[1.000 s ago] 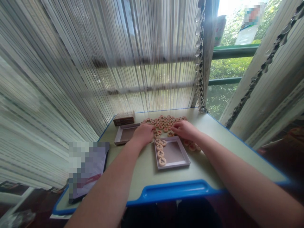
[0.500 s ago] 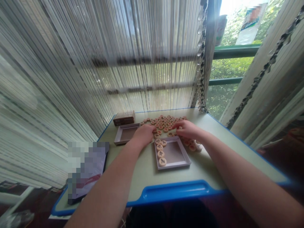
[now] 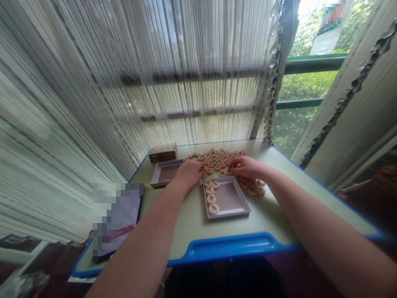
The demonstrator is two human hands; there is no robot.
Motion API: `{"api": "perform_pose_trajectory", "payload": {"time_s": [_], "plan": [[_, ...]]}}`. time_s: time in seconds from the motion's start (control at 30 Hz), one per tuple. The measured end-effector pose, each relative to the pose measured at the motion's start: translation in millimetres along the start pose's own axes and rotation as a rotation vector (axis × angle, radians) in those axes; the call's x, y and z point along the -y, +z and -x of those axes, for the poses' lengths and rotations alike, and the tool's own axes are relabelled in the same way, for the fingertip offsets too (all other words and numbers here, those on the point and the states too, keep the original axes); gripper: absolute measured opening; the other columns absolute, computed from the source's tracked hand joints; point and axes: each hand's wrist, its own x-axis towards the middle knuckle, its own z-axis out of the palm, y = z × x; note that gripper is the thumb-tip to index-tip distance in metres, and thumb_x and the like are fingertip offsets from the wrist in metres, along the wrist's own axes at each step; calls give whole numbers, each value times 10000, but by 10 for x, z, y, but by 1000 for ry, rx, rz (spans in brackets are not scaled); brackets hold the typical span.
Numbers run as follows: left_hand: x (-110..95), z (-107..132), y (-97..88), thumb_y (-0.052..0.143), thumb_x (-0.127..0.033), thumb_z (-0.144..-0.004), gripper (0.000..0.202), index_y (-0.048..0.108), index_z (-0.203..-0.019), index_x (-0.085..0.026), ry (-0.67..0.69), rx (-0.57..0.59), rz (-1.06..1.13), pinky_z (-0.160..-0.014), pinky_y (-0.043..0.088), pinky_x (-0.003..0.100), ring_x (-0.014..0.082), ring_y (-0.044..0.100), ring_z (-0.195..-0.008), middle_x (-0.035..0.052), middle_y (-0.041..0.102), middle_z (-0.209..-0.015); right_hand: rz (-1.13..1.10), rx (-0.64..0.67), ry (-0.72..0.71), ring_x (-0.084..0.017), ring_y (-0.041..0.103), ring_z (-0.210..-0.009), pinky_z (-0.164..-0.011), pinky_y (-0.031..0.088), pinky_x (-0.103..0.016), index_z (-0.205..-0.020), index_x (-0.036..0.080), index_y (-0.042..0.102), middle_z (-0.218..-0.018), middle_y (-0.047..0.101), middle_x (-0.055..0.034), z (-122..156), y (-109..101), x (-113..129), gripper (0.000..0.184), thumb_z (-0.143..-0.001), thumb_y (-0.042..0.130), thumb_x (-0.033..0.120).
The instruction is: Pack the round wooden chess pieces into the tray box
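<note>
Round wooden chess pieces point(image 3: 217, 158) lie scattered at the far middle of the green table point(image 3: 273, 215). A shallow grey tray point(image 3: 231, 198) sits nearer me and holds several pieces point(image 3: 211, 193) along its left side. My left hand point(image 3: 189, 173) rests knuckles up at the near edge of the pile, just above the tray's left corner, fingers curled down on the pieces. My right hand point(image 3: 246, 167) is curled over pieces at the pile's right side, thumb and fingers pinched together. What either hand holds is hidden. More pieces point(image 3: 254, 188) lie under my right wrist.
A second grey tray point(image 3: 164, 174) lies left of the pile, with a wooden box point(image 3: 163, 152) behind it. A dark flat object point(image 3: 116, 223) sits at the table's left front. The table has a blue rim and front handle point(image 3: 229, 247). Curtains point(image 3: 124, 82) hang close behind; a window is at right.
The view shifted slightly right. Both hands stay at the pile; my right hand has drawn a little closer to the tray's far edge.
</note>
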Motion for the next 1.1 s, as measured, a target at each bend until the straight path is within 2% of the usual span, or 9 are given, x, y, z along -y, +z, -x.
{"api": "perform_pose_trajectory", "payload": {"time_s": [0.1, 0.23, 0.33, 0.53, 0.63, 0.73, 0.9, 0.97, 1.1], "plan": [[-6, 1, -6, 482, -302, -831, 247, 679, -942, -202, -11, -7, -28, -888, 422, 289, 190, 579, -954, 67, 658, -967, 9, 60, 24, -129, 582, -693, -593, 428, -199, -893, 205, 691, -892, 676, -12, 6, -23, -4, 232, -689, 582, 192], [-29, 20, -43, 480, -353, -829, 276, 678, -932, -191, -16, -18, -44, -860, 430, 290, 198, 581, -936, 75, 660, -949, 49, -21, 22, -124, 578, -709, -616, 433, -194, -920, 220, 690, -928, 667, -9, -5, -6, -9, 236, -706, 591, 227], [-33, 30, -67, 523, -400, -792, 273, 689, -867, -197, -34, 16, -55, -800, 444, 289, 205, 589, -876, 69, 665, -888, 79, -68, 59, -125, 573, -689, -593, 425, -200, -923, 230, 692, -948, 659, -13, -8, -20, -30, 243, -705, 590, 256], [-40, 32, -77, 503, -355, -801, 231, 689, -858, -229, -54, 70, -41, -736, 447, 272, 194, 599, -859, 48, 676, -873, 123, 2, 36, -131, 572, -686, -589, 415, -201, -888, 230, 703, -910, 667, -8, 14, -69, -65, 247, -666, 596, 203], [-38, 36, -79, 486, -368, -809, 285, 647, -990, -217, -91, 44, -25, -754, 447, 283, 211, 596, -918, 72, 667, -963, 51, 21, 39, -115, 566, -652, -567, 415, -192, -968, 233, 688, -946, 664, -8, 35, -79, -35, 321, -673, 572, 182], [-15, 58, -101, 502, -384, -789, 384, 563, -1111, -184, -156, 49, 6, -709, 453, 278, 210, 610, -869, 101, 654, -1005, 30, -19, 31, -122, 574, -693, -579, 416, -186, -988, 232, 680, -953, 656, -12, 48, -95, -10, 346, -669, 560, 175], [20, 119, -191, 571, -318, -709, 206, 631, -867, -202, -128, 186, 32, -637, 440, 243, 177, 609, -751, 44, 672, -858, 113, -24, 34, -136, 576, -695, -598, 415, -204, -859, 232, 707, -853, 663, -10, 23, -75, -45, 230, -676, 569, 211], [22, 132, -217, 573, -306, -705, 161, 647, -808, -206, -111, 196, 59, -650, 437, 238, 167, 606, -752, 32, 674, -830, 106, -18, 22, -136, 578, -700, -610, 421, -206, -858, 235, 706, -851, 667, -7, 7, -54, -62, 219, -685, 572, 227], [27, 124, -212, 592, -306, -703, 166, 663, -817, -209, -106, 177, 95, -669, 437, 241, 168, 606, -772, 32, 676, -844, 66, -10, 6, -139, 588, -737, -650, 434, -208, -942, 225, 693, -907, 672, -9, -2, -33, -58, 275, -692, 581, 245]]}}
